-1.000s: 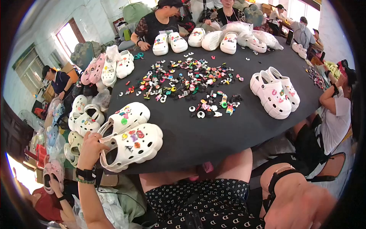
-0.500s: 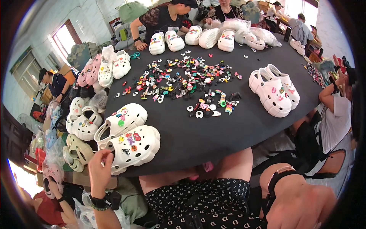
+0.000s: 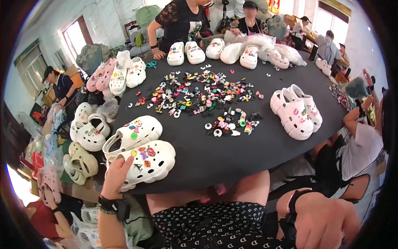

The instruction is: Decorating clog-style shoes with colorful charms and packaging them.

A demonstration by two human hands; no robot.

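White foam clog (image 3: 147,164), studded with charms, sits at the near left edge of the black desk (image 3: 248,153), and the left hand (image 3: 115,176) has risen to it, its grip now closed on the heel, while the right hand (image 3: 325,220) stays low, loosely curled and empty.

Dark round counter (image 3: 265,153): heap of small coloured charms (image 3: 199,93) at centre; pair of white clogs (image 3: 296,110) at right; row of white clogs (image 3: 215,50) at far edge; pink and white clogs (image 3: 116,74) at left.
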